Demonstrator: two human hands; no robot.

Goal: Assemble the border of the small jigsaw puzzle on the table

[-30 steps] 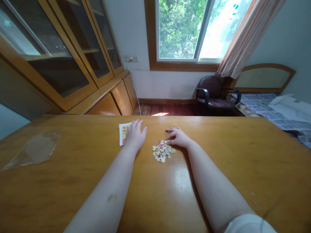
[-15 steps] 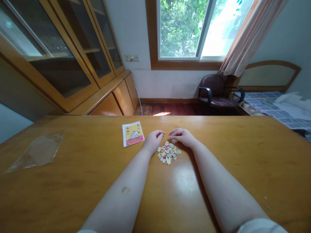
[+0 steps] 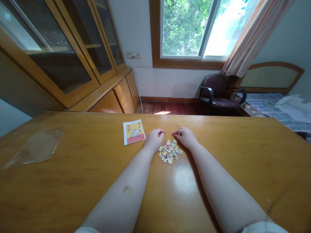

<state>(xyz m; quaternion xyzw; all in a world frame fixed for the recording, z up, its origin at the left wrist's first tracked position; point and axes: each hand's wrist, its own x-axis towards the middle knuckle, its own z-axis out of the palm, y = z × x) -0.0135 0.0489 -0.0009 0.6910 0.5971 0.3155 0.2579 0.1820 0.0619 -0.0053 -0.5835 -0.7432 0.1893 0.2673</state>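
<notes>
Puzzle pieces (image 3: 170, 152) sit heaped on bench (image 3: 73, 184), presumably for easy reach, right hand (image 3: 186, 137) pinching a pink piece (image 3: 172, 133) in its fingers, left hand (image 3: 154, 139) fingers curled together, can't tell if holding anything, picture card (image 3: 134, 132) face-up beside it, likely for viewing.

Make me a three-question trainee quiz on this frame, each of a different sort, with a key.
1. Which hand has a small pink jigsaw piece at its fingertips?
2. True or false: the clear plastic bag lies to the left of the picture card.
3. Where is the jigsaw pile? A: on the picture card; B: inside the plastic bag; C: on the wooden tabletop.

Key: 1, the right hand; 2, true; 3, C.
</notes>
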